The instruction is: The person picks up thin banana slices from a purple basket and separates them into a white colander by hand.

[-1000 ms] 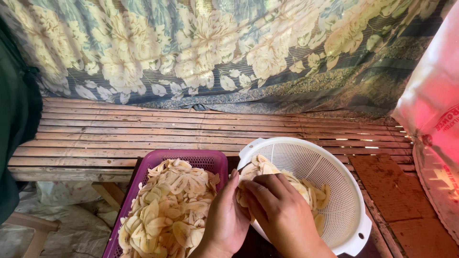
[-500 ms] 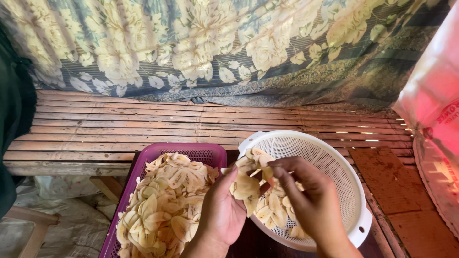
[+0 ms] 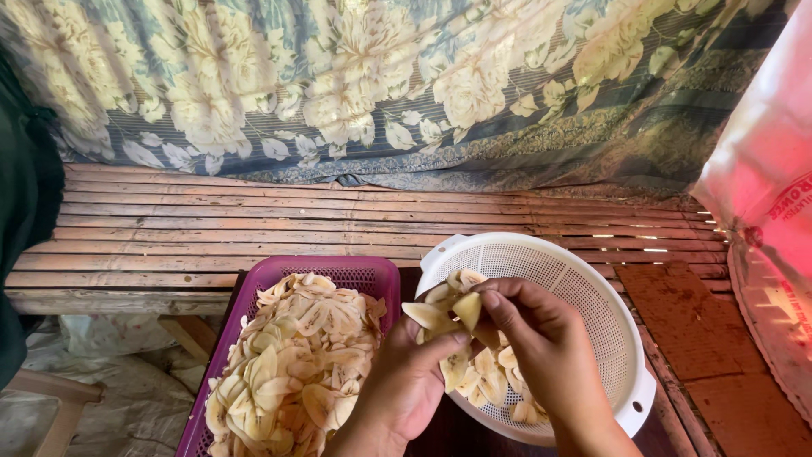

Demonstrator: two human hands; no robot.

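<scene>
Hands, left hand and right hand, pinching pale yellow thin banana slices, over white colander

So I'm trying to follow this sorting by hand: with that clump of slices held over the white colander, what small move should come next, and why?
Probably peel one slice off and carry it left to the purple basket. Both the left hand and right hand pinch a clump of stuck banana slices above the white colander, and the basket beside it already holds a spread of separated slices.

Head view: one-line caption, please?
Both hands, left hand and right hand, separate pale fruit slices over a white colander beside a purple basket.
</scene>
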